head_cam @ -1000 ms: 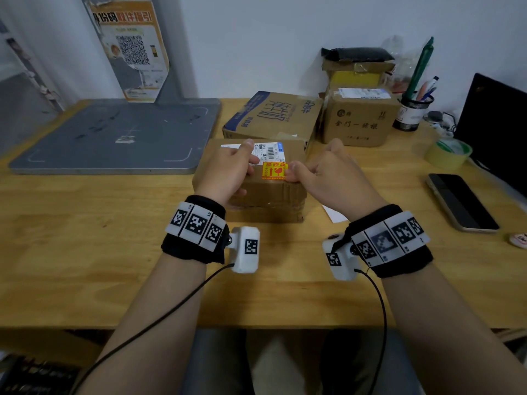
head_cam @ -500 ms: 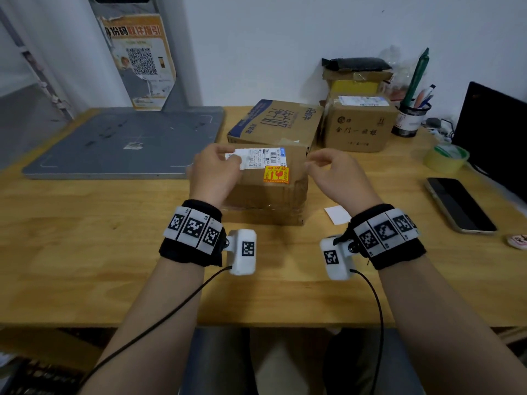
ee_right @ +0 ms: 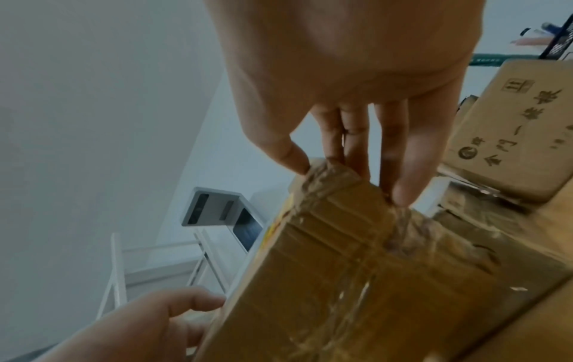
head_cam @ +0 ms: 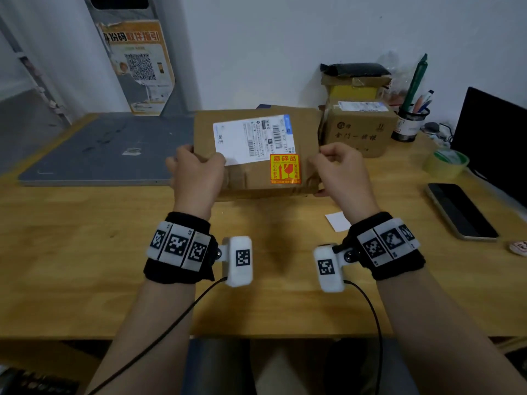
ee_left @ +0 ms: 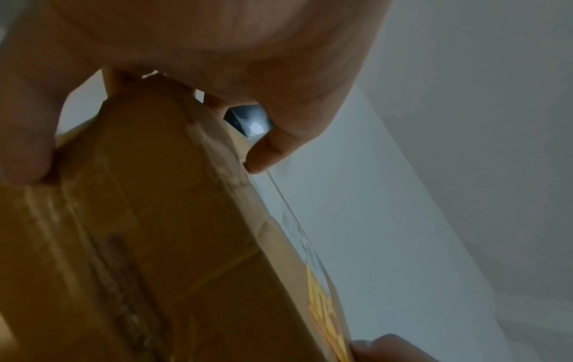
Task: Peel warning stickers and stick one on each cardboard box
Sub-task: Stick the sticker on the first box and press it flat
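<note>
Lifted off the wooden desk since half a second ago, the cardboard box now hangs tilted between both hands with its top face turned toward the head camera, where a second ago it still sat flat on the desk under the fingers. Its orange warning sticker is stuck flat at the near right of that face, just below the corner of the white shipping label. The left hand grips the box's left end, thumb lying over the top face at the label's edge and the other fingers curled round the underside, as the left wrist view shows. The right hand holds the right end, thumb on the sticker side and fingertips pressed on the taped end flap. On the desk beneath and to the right lies a small white backing paper. Behind the held box stands a second cardboard box with printed characters and a label on top, and a smaller yellow-banded box stacked on it with a black pouch above. Farther right are a pen holder, a roll of tape, a smartphone and a dark monitor. At the left lies a grey platform, with a poster behind.
</note>
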The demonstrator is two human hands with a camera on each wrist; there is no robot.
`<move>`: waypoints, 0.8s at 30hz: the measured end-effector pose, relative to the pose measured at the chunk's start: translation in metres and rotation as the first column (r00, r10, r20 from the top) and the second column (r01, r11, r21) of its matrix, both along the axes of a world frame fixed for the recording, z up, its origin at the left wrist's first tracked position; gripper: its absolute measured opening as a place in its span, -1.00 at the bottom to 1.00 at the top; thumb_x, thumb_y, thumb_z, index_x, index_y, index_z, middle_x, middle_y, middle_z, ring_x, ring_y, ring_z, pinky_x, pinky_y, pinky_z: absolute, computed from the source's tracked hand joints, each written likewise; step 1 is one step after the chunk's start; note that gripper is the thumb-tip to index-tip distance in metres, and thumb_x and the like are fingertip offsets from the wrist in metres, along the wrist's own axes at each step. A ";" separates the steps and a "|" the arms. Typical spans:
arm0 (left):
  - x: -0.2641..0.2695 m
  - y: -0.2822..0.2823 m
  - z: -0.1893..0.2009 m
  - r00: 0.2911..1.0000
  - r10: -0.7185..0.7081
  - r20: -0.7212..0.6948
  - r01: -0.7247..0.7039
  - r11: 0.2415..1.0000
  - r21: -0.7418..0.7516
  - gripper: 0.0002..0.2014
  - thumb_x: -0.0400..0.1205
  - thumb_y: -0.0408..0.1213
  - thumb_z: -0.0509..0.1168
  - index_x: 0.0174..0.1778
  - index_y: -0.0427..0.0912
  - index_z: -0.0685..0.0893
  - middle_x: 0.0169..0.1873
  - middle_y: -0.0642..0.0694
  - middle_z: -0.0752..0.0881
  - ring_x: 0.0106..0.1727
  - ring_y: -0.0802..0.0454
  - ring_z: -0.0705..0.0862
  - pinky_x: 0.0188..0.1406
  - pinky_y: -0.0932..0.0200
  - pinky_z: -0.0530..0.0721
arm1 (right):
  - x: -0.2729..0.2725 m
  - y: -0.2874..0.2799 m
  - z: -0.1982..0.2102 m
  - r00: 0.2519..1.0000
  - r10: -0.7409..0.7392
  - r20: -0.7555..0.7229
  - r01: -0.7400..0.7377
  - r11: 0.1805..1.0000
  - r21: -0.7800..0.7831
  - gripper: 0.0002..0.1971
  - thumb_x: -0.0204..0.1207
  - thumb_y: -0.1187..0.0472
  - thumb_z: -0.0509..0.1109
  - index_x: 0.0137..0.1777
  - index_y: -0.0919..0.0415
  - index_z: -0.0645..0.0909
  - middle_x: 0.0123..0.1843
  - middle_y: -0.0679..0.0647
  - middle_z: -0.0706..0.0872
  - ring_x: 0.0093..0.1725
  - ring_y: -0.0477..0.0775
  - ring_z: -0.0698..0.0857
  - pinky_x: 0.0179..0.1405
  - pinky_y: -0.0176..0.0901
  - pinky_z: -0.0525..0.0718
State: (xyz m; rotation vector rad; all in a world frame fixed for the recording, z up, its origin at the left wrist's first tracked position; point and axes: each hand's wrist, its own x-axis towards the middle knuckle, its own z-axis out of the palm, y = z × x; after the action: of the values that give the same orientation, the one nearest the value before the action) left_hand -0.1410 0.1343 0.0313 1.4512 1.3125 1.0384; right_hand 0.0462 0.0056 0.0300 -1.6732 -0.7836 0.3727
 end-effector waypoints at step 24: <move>0.236 -0.018 0.003 0.775 -0.516 0.364 0.618 0.738 -0.271 -0.51 0.67 -0.28 0.33 0.56 -0.16 0.50 0.47 -0.20 0.59 0.48 -0.20 0.56 0.24 -0.24 0.77 | 0.192 -0.015 -0.008 0.889 -0.422 0.180 0.458 0.831 -0.315 -0.25 0.47 -0.03 0.39 0.64 0.20 0.33 0.66 0.34 0.32 0.61 0.50 0.32 0.55 0.35 0.42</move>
State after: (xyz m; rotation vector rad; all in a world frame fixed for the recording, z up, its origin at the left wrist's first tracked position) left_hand 0.0952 0.1162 0.0346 1.2403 0.7271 0.4991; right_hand 0.2386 -0.0097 0.0216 -2.1624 -0.3896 0.0994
